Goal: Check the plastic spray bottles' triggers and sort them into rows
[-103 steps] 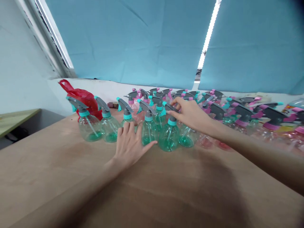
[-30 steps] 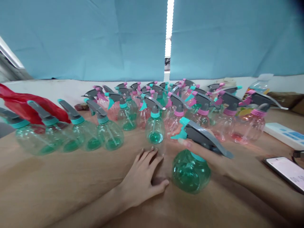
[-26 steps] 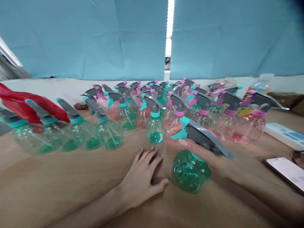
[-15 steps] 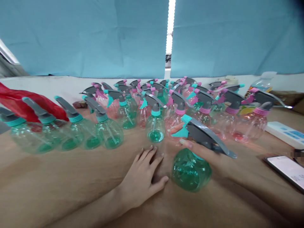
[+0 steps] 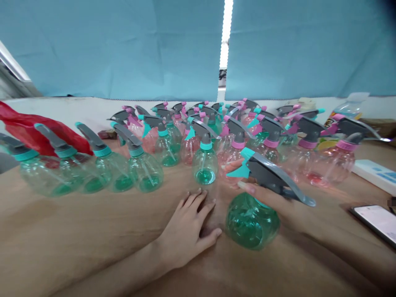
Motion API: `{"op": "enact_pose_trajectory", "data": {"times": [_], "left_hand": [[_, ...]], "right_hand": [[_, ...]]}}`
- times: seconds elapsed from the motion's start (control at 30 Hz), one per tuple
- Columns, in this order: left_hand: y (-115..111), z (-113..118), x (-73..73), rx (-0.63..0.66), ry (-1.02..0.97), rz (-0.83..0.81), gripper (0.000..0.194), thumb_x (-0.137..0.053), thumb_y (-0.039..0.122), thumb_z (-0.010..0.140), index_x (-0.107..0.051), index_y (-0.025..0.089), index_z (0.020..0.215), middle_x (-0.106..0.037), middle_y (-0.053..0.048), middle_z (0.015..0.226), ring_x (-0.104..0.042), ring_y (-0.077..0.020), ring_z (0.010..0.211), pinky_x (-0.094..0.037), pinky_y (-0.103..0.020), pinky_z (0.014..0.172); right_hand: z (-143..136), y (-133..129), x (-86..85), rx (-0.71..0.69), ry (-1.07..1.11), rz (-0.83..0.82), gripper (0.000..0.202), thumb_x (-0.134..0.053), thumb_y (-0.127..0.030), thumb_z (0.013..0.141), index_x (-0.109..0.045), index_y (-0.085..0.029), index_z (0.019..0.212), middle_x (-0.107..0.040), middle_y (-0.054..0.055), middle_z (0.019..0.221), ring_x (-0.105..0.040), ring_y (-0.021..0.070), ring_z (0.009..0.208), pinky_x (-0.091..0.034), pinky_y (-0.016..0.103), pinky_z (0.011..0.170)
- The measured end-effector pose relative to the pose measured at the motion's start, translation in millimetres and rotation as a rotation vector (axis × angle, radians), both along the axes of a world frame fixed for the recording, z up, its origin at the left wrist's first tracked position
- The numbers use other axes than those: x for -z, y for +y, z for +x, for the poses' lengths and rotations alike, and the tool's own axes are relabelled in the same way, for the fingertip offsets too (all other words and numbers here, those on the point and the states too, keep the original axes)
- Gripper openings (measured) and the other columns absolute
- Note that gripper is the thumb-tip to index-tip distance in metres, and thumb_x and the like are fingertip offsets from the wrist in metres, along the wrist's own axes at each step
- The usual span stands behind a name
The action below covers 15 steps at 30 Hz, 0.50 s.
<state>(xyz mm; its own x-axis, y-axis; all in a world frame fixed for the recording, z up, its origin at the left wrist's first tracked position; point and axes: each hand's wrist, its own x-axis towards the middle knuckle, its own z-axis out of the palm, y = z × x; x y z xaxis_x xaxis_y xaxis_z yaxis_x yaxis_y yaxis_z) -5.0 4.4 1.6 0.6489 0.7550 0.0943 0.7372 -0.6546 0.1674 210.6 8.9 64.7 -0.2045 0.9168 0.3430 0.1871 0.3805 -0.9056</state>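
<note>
My right hand (image 5: 262, 192) is closed around the neck of a green spray bottle (image 5: 252, 222) with a grey and turquoise trigger head (image 5: 269, 171). The bottle tilts, its nozzle pointing left. Part of the grip is hidden behind the bottle's head. My left hand (image 5: 188, 231) lies flat on the wooden table (image 5: 93, 239), fingers spread, with nothing in it. Just beyond its fingertips stands an upright green spray bottle (image 5: 205, 165). Behind the held bottle is a pink spray bottle (image 5: 233, 154).
Several green spray bottles (image 5: 145, 173) line the left, and rows of pink and green ones fill the back. A red plastic bag (image 5: 46, 134) lies behind the left row. At right are a phone (image 5: 377, 222), a white box (image 5: 375, 175) and a clear drink bottle (image 5: 348, 109).
The whole view has shifted slightly, so everything appears a little further right. My right hand still grips the green spray bottle, and my left hand stays flat on the table.
</note>
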Motion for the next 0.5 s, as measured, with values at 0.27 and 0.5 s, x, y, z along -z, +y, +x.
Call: {"op": "enact_pose_trajectory", "data": {"times": [0.27, 0.5], "left_hand": [[0.0, -0.1, -0.5, 0.000, -0.025, -0.010, 0.057, -0.054, 0.048, 0.090, -0.046, 0.015, 0.136, -0.042, -0.016, 0.143, -0.034, -0.0329, 0.133, -0.028, -0.053, 0.107], [0.9, -0.6, 0.3, 0.000, -0.031, -0.004, 0.056, -0.054, 0.048, 0.090, -0.047, 0.016, 0.135, -0.043, -0.015, 0.143, -0.036, -0.0328, 0.132, -0.028, -0.053, 0.107]], "right_hand": [[1.9, -0.8, 2.1, -0.020, 0.028, -0.049, 0.034, -0.064, -0.038, 0.080, -0.064, -0.030, 0.113, -0.069, 0.003, 0.105, -0.064, 0.0189, 0.088, -0.052, 0.033, 0.081], [3.7, -0.4, -0.1, 0.021, -0.074, 0.043, 0.026, -0.062, -0.038, 0.081, -0.066, -0.031, 0.105, -0.070, 0.001, 0.100, -0.062, 0.0188, 0.080, -0.052, 0.032, 0.073]]}}
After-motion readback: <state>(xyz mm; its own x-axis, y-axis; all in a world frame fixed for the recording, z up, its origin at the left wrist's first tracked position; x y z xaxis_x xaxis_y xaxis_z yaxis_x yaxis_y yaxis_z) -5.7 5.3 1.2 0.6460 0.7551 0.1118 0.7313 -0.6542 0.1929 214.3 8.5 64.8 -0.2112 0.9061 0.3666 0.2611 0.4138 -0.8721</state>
